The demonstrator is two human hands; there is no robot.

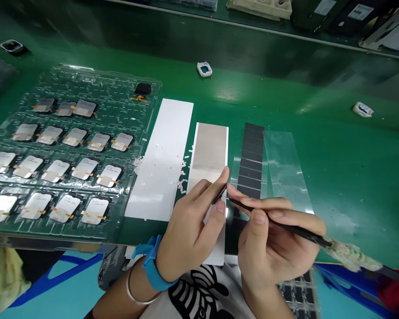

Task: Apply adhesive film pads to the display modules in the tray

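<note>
My left hand (pixel 194 221), with a blue strap at the wrist, pinches a small dark flat part (pixel 219 195) between thumb and fingers, tilted nearly edge-on. My right hand (pixel 279 239) holds black tweezers (pixel 292 228), wrapped in pale tape near the back end. The tweezers' tip is at the dark part's right side; whether it touches cannot be made out. Beneath the hands lies a strip with a beige-grey face (pixel 211 146). A white sheet (pixel 169 146) is left of it, and a strip of black rectangles (pixel 252 155) lies to the right.
At the left, a clear tray (pixel 116 79) holds several silver-backed parts with orange tabs. Small white scraps (pixel 182 177) lie between the sheets. Clear film (pixel 287 164) lies at the right. White frames sit at the back (pixel 204 69) and right (pixel 363 109). A shelf edge (pixel 252 29) runs behind.
</note>
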